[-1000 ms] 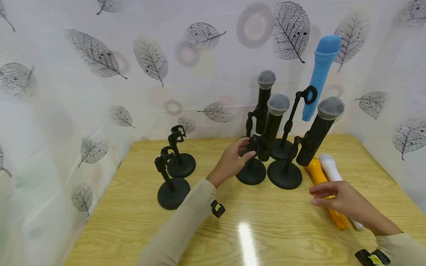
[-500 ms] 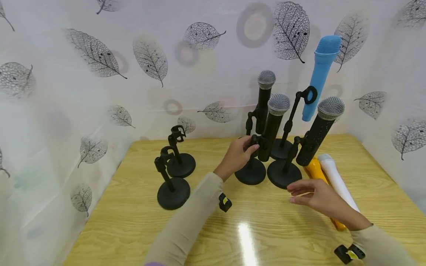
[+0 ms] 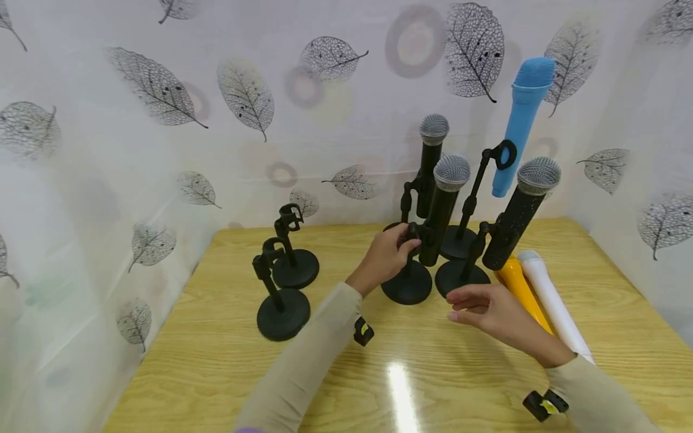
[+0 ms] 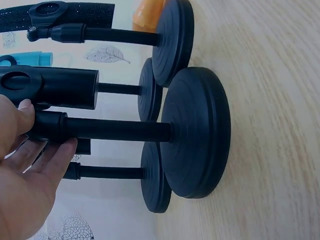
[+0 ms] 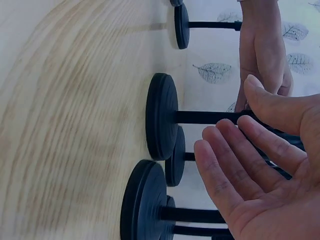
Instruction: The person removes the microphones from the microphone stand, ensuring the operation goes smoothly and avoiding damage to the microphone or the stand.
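My left hand [image 3: 380, 260] grips the upper part of a black desk microphone stand [image 4: 120, 129], thumb and fingers around the joint just below its clip. That clip carries a black microphone [image 3: 441, 219] with a silver mesh head, leaning to the right. My right hand [image 3: 495, 316] hovers in front of the neighbouring stand's round base [image 3: 455, 285], its fingers loosely bent and holding nothing. In the right wrist view the right palm [image 5: 270, 210] faces the stands, apart from them.
Behind and right stand another black microphone [image 3: 431, 156], a blue microphone [image 3: 521, 120] and a speckled black microphone [image 3: 514, 225], all on stands. Orange [image 3: 522, 291] and white [image 3: 554, 307] microphones lie at the right. Two bare stands [image 3: 283, 314] [image 3: 295, 267] are at the left.
My left hand has moved slightly right and taken hold of the stand, which has shifted a little toward me with its microphone. My right hand has moved left, away from the orange and white microphones.
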Motion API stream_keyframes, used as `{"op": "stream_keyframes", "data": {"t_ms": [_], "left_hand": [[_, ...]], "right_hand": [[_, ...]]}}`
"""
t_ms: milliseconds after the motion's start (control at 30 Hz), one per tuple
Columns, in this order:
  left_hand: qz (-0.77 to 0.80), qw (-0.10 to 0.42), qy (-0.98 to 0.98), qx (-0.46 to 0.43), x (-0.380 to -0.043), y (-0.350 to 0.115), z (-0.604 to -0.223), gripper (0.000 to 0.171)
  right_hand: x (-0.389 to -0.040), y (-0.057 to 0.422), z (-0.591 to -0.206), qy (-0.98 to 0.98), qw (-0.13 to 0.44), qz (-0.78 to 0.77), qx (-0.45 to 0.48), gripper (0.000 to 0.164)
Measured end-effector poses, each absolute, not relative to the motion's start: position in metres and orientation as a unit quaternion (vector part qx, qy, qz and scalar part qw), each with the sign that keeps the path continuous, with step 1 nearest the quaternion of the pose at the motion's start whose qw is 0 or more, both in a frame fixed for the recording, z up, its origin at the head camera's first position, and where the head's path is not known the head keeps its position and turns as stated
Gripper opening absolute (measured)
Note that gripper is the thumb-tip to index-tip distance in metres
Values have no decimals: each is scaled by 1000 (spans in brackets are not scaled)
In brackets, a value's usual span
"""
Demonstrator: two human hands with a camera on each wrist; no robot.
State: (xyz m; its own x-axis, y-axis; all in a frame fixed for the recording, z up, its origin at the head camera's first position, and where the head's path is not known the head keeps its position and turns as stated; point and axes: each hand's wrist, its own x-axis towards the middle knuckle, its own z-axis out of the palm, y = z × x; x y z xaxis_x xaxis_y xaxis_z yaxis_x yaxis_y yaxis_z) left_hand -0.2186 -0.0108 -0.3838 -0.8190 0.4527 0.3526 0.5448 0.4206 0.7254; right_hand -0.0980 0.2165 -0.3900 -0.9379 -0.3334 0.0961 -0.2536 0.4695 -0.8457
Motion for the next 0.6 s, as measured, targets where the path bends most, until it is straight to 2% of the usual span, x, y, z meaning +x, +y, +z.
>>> {"op": "stream_keyframes", "data": {"t_ms": [333, 600], "left_hand": [[-437, 56, -837, -325, -204, -22, -382, 15], [-450, 34, -829, -329, -194, -31, -381, 13]], "right_hand": [[-105, 207, -380, 855, 28, -486, -181, 30], [-111, 203, -369, 856, 12, -479, -193, 31]]}}
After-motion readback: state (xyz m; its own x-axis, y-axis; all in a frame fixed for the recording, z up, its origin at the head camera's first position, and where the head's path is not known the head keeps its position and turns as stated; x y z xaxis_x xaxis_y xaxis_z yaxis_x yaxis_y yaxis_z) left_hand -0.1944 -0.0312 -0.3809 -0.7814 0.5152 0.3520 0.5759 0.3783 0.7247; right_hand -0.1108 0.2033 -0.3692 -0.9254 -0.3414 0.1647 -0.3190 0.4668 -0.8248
